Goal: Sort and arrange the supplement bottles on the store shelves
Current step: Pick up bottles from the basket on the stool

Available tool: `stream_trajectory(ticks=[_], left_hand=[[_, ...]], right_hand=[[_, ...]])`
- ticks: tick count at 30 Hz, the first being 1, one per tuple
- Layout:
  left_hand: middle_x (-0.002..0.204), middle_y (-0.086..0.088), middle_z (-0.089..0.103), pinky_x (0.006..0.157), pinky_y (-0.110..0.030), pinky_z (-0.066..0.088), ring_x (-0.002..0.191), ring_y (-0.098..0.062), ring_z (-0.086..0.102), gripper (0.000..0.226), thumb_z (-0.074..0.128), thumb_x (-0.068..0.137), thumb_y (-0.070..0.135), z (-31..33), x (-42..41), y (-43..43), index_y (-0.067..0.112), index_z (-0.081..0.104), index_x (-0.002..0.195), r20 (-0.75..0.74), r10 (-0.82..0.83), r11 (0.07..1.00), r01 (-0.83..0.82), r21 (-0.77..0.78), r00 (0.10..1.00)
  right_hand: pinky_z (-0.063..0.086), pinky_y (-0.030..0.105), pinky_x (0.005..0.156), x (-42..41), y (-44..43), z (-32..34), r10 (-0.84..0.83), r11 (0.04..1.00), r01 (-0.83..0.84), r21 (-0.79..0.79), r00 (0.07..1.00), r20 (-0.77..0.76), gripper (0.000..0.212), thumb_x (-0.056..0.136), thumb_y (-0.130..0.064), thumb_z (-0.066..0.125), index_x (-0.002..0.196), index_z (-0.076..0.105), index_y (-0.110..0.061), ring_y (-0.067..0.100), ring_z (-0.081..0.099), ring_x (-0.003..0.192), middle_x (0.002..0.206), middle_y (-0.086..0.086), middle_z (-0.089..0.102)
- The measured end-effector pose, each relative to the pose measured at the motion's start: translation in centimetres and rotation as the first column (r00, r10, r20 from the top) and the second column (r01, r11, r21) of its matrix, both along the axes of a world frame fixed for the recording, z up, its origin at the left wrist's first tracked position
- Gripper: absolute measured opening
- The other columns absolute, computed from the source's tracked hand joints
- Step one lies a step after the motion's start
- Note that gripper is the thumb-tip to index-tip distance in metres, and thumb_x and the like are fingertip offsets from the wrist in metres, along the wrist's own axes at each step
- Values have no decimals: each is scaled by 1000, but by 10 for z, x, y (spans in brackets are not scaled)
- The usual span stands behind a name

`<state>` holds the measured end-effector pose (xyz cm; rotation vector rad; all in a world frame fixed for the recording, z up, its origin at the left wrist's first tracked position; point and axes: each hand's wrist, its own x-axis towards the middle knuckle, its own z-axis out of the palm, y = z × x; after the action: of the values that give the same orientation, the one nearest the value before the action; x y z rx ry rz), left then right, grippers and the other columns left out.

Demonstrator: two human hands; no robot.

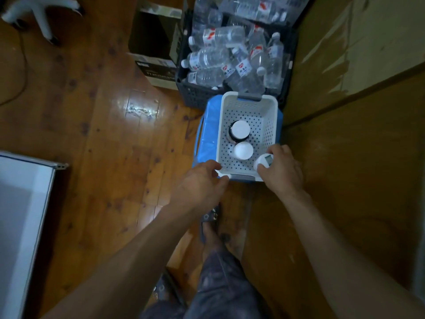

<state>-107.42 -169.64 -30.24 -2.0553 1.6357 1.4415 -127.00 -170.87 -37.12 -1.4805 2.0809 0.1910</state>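
Wooden plank floor (103, 111) seen from above, bounded on the right by a brown wood-panelled wall (345, 162). Far centre: dark slatted crate (195, 95) heaped with clear plastic water bottles (207, 58) lying at all angles; an open cardboard box (156, 42) stands just left of it. Directly in front of the crate, a white perforated basket (268, 125) sits on top of a blue container (208, 134). Inside the basket two supplement bottles stand upright along its left half, one behind the other and touching: a dark-bodied bottle (240, 131) with a white cap, farther away, and an all-white bottle (243, 150), nearer. A third bottle (263, 162), white with a small label on its cap, is in the basket's near right corner, gripped from the right by the curled fingers and thumb of the right hand (284, 171). Left hand (202, 180) holds the basket's near left corner, fingers over the rim and thumb against its outer edge. Peripheral items: white chair base (39, 10), upper left; pale framed panel (20, 215), lower left.
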Motion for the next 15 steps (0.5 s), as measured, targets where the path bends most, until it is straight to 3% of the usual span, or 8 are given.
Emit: stream_trajectory(ticks=[5,9,15], left_hand=[[124,11,60,77,-25,39,110,-12,58,40,49,96,49,-3,4,5,31,51,131,27,-3,999,4,-36,1000],[124,9,60,88,-29,43,114,-13,57,38,51,95,47,-4,13,14,30,52,130,36,-3,998,5,-64,999],[118,11,61,89,-30,43,110,-11,57,37,52,94,49,16,35,38,32,53,127,2,27,993,-27,-116,1000]], right_hand=[[49,40,84,13,-1,-21,139,987,-134,86,989,-51,41,90,-33,62,126,48,-18,32,57,111,132,8,48],[49,39,86,15,-1,-28,218,963,-201,178,972,-82,39,92,-31,60,126,48,-18,31,58,112,132,10,50],[49,40,88,15,6,-3,201,966,-181,187,975,-98,37,91,-30,60,125,51,-18,30,57,115,132,9,51]])
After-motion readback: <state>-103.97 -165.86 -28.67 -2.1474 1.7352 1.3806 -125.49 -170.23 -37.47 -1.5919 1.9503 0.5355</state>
